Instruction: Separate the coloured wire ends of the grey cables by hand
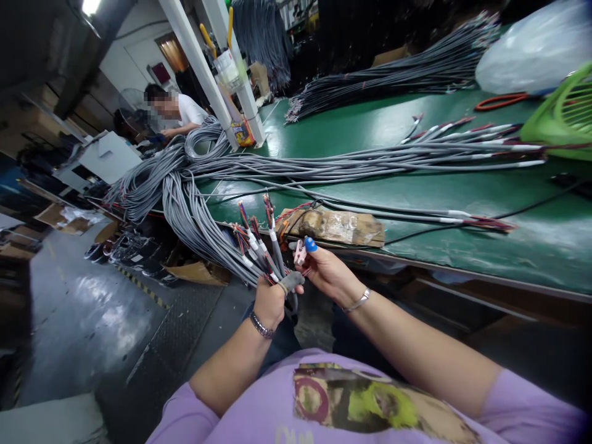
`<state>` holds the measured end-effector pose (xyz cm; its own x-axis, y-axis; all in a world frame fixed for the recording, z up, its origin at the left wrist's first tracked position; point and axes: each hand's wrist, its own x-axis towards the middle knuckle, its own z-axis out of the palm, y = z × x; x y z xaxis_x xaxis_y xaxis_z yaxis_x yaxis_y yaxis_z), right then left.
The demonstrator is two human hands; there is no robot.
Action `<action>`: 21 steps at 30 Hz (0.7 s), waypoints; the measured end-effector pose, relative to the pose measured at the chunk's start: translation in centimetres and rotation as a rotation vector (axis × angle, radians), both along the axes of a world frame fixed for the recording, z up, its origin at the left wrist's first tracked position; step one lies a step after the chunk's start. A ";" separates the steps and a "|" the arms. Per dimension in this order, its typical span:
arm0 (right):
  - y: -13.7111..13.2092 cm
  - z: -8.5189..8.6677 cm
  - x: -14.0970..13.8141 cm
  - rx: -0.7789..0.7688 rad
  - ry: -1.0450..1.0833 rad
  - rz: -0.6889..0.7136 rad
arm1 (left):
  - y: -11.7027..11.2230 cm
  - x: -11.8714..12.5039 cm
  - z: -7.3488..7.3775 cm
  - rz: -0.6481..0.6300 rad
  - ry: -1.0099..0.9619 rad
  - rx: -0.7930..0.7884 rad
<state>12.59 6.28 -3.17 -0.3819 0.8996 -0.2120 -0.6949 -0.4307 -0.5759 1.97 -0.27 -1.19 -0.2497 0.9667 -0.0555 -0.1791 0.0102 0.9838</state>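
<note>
Left hand (271, 303) gripped grey cables (277, 254) at the green tabletop's (531, 265) near edge; right hand (332, 275) pinched a pink clip (300, 251).

The gray cables (197, 228) have smooth, semi-matt, plastic-looking sheathing; the green benchtop (485, 203) is smooth and glossy. The brown block (342, 227) carries wrinkled, shiny, tape-like film, the bag (539, 49) is crinkled translucent plastic, and the green basket (562, 117) is molded plastic. The purple shirt (259, 394) is matt cloth; the bracelet (358, 300) is polished metal.

The green table (462, 254) bears gray cables (324, 168) and black cables (383, 81).
</note>
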 end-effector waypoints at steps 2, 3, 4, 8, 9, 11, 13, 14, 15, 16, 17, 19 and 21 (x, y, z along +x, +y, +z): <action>0.0 -0.1 -0.1 0.020 0.007 -0.007 | 0.3 0.1 -0.3 -0.007 0.008 -0.029; 0.0 -0.2 -0.2 0.028 0.008 -0.009 | 0.4 0.2 -0.4 -0.014 0.011 -0.044; 0.0 -0.2 -0.2 0.035 0.007 -0.004 | 0.5 0.2 -0.5 -0.020 0.014 -0.054; -0.4 -0.3 0.2 0.034 0.015 0.065 | 0.4 0.1 -0.4 -0.008 0.019 -0.048; -0.5 -0.4 0.5 0.016 0.012 0.091 | 0.3 0.1 -0.3 -0.002 0.017 -0.041; -1.1 -0.7 1.1 -0.015 -0.014 0.136 | -0.2 -0.1 -0.2 0.002 0.015 -0.035; -2.0 -1.2 1.8 0.012 -0.057 0.169 | -0.7 -0.2 -0.3 0.007 0.023 -0.031; -2.5 -1.4 2.1 0.052 -0.083 0.182 | -0.9 -0.3 -0.5 0.010 0.034 -0.026; -3.0 -1.6 2.3 0.108 -0.115 0.189 | -1.1 -0.4 -0.8 0.010 0.047 -0.019; -3.5 -1.6 2.5 0.167 -0.163 0.189 | -1.3 -0.5 -1.1 0.010 0.061 -0.009; -3.9 -1.6 2.6 0.223 -0.228 0.179 | -1.4 -0.6 -1.4 0.013 0.079 0.000; -4.6 -1.1 2.6 0.324 -0.335 0.152 | -1.6 -0.8 -1.9 0.017 0.123 0.021; -4.8 -0.4 2.5 0.389 -0.389 0.145 | -1.8 -1.1 -2.1 0.006 0.165 0.035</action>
